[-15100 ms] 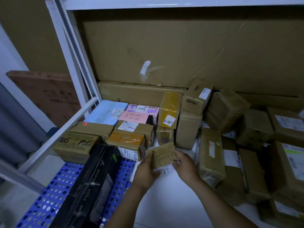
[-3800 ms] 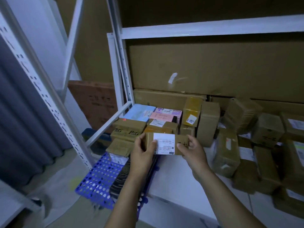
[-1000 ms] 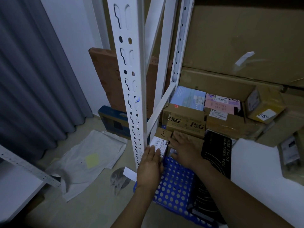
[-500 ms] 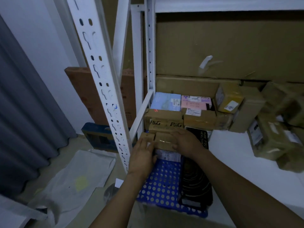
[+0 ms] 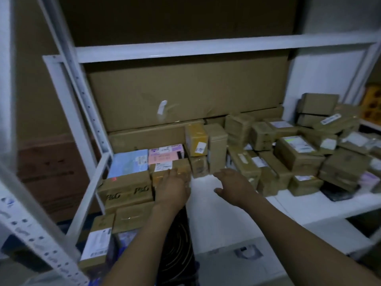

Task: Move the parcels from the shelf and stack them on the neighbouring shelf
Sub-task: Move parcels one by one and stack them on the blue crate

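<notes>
Neat rows of parcels fill the shelf's left end: a small brown parcel with a white label [image 5: 98, 240] at the front corner, P&G boxes [image 5: 126, 190], a light blue packet [image 5: 128, 163] and a pink one [image 5: 165, 154]. A loose heap of brown taped parcels [image 5: 292, 153] covers the right side. My left hand [image 5: 172, 187] hovers palm down over an orange-brown parcel [image 5: 165, 175] and holds nothing. My right hand [image 5: 234, 184] is spread above the bare white shelf board [image 5: 216, 211], just left of a brown parcel [image 5: 246, 166].
A black box [image 5: 177, 234] lies under my left forearm. Large flat cardboard [image 5: 185, 96] stands against the back. White perforated shelf posts [image 5: 41, 240] rise at the left. The upper shelf beam [image 5: 206, 48] runs overhead.
Both hands have let go of the small labelled parcel, which now lies at the front left corner. The hands have moved up and right, and my view has swung right toward the heap.
</notes>
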